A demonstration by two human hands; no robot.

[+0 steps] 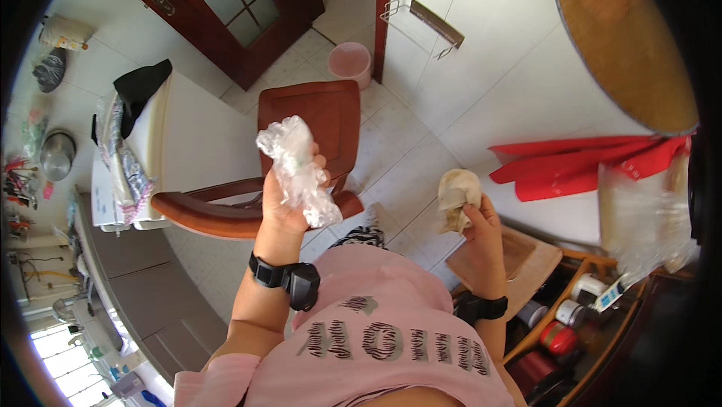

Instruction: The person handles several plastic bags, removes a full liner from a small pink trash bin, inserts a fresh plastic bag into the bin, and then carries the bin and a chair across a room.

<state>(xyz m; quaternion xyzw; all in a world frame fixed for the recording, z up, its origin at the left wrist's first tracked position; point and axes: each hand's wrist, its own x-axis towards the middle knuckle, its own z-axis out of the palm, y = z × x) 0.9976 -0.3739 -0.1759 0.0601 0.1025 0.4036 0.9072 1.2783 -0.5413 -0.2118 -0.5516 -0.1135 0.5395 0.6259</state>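
A crumpled clear plastic bag [299,167] fills the palm of my left hand [282,198], whose fingers curl around it from the right. Beneath this hand stands a brown wooden chair [310,108] with a curved backrest. On the other side, my right hand [484,218] pinches a bunched, stained off-white cloth [458,195] between thumb and fingers. The cloth hangs above the tiled floor, near a wooden stool or board [507,260]. Both hands are raised in front of my body and well apart.
An open drawer [586,263] with jars and cans is at lower right. Red cloth [569,167] and a plastic bag [637,215] hang at right. A white appliance [197,119] stands left. Beyond the chair are a pink bin [350,63] and a wooden door [225,23].
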